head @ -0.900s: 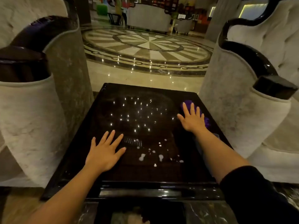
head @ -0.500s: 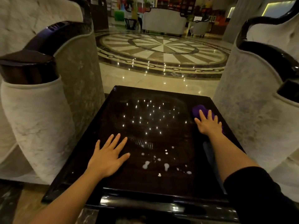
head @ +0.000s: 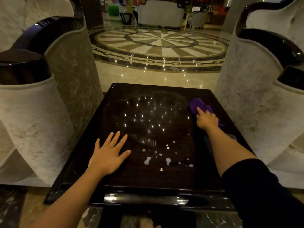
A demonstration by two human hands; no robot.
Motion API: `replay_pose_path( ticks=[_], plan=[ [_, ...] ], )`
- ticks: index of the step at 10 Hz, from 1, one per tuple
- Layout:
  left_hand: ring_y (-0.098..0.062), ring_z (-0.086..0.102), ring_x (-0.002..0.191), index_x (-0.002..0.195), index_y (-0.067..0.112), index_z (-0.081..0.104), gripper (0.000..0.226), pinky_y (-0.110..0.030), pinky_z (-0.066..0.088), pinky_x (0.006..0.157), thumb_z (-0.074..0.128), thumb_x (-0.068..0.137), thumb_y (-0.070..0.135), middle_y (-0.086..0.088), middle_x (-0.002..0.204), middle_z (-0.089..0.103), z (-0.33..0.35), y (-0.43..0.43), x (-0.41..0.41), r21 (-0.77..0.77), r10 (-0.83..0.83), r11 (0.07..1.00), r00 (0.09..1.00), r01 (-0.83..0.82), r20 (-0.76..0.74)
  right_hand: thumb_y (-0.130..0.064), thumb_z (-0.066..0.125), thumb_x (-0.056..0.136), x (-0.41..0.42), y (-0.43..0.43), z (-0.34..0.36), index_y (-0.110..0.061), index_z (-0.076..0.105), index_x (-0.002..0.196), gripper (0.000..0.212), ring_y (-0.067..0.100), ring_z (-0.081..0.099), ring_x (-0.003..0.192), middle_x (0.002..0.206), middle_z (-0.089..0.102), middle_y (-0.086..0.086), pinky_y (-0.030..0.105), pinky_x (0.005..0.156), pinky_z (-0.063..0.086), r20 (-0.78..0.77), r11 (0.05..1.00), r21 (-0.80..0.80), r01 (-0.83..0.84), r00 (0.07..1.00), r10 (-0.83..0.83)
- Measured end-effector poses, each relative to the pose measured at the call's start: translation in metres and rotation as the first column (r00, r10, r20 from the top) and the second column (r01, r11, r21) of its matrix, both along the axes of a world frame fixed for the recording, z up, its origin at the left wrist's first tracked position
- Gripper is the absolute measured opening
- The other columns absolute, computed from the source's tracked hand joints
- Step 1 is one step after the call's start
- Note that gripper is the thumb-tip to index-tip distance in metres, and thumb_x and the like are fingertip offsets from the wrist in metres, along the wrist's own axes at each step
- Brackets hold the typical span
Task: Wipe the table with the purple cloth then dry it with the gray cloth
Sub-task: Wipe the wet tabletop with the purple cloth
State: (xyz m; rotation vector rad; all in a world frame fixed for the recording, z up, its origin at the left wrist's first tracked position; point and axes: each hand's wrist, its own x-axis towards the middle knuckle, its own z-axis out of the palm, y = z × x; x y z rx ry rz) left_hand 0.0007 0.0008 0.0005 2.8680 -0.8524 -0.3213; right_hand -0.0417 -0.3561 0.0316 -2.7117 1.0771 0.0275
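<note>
A dark glossy square table (head: 115,178) stands in front of me. The purple cloth (head: 196,104) lies bunched near its right edge. My right hand (head: 206,120) rests on the cloth's near part, fingers curled over it, index finger pointing forward. My left hand (head: 108,153) lies flat on the table's left half with fingers spread and nothing in it. White droplets (head: 158,159) dot the table between my arms. A pale strip of grey cloth (head: 232,137) peeks out past my right forearm at the table's right edge.
A pale upholstered armchair (head: 41,112) with dark glossy arm tops stands close on the left, another armchair (head: 255,96) on the right. Beyond the table lies polished marble floor (head: 156,76) with a round inlay. More sofas stand far back.
My right hand has curled from flat with spread fingers to gripping the purple cloth, more of which now shows ahead of it. My left hand stays flat in place.
</note>
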Motion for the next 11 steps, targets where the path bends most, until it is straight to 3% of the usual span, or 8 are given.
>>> replay_pose_path(
  ticks=[2,5,6,7,9,11],
  plan=[
    [-0.013,-0.014,0.142,0.143,0.035,-0.004,0.063,-0.049,-0.009,0.114,0.021,0.090,0.058,0.005,0.156,-0.009,0.000,-0.001,0.000,-0.008,0.005,1.000,1.000,-0.005,0.002,-0.032,0.024,0.098,-0.001,0.029,-0.005,-0.027,0.017,0.143,0.046,0.039,0.027,0.133,0.151,0.025,0.015,0.046,0.108,0.023,0.042,0.994,-0.021,-0.106,0.993,0.107],
    [-0.013,-0.014,0.142,0.143,0.034,-0.002,0.062,-0.049,-0.009,0.114,0.020,0.090,0.057,0.005,0.156,-0.009,0.000,0.000,0.001,-0.025,0.004,1.000,1.000,-0.004,-0.009,-0.040,0.041,0.092,0.006,0.068,0.000,-0.021,0.052,0.119,0.034,0.037,0.046,0.118,0.130,0.051,0.013,0.045,0.096,0.038,0.199,0.967,0.057,-0.247,0.952,0.232],
    [-0.013,-0.014,0.142,0.143,0.034,-0.002,0.061,-0.049,-0.009,0.114,0.021,0.091,0.056,0.005,0.156,-0.009,0.000,0.001,0.000,-0.031,0.001,1.000,1.000,-0.002,-0.013,-0.042,0.044,0.090,0.012,0.086,-0.001,-0.024,0.050,0.113,0.030,0.034,0.045,0.117,0.127,0.053,0.009,0.047,0.093,0.036,0.219,0.956,0.062,-0.286,0.939,0.267],
    [-0.014,-0.014,0.142,0.143,0.034,-0.002,0.061,-0.049,-0.009,0.114,0.021,0.091,0.056,0.004,0.156,-0.009,0.000,0.001,0.001,-0.030,-0.003,1.000,1.000,0.003,-0.008,-0.044,0.036,0.092,0.018,0.104,-0.008,-0.029,0.019,0.140,0.053,0.036,0.032,0.128,0.141,0.040,0.005,0.056,0.099,0.028,0.194,0.950,0.034,-0.309,0.935,0.297],
    [-0.015,-0.013,0.143,0.143,0.034,-0.002,0.061,-0.050,-0.008,0.114,0.020,0.090,0.057,0.004,0.156,-0.008,-0.003,0.002,0.002,-0.027,-0.015,1.000,1.000,0.015,0.007,-0.045,0.028,0.095,0.021,0.118,-0.009,-0.026,0.026,0.140,0.049,0.037,0.030,0.124,0.138,0.035,0.007,0.053,0.098,0.033,0.006,0.859,-0.052,-0.509,0.860,0.510],
    [-0.015,-0.012,0.143,0.143,0.034,-0.002,0.061,-0.051,-0.006,0.114,0.020,0.090,0.057,0.003,0.157,-0.008,-0.004,0.001,0.003,-0.005,-0.011,1.000,1.000,0.012,0.019,-0.046,0.028,0.094,0.003,0.133,-0.007,-0.028,0.026,0.140,0.050,0.036,0.034,0.120,0.138,0.036,0.007,0.050,0.096,0.037,-0.038,0.745,-0.069,-0.664,0.748,0.663]
  ],
)
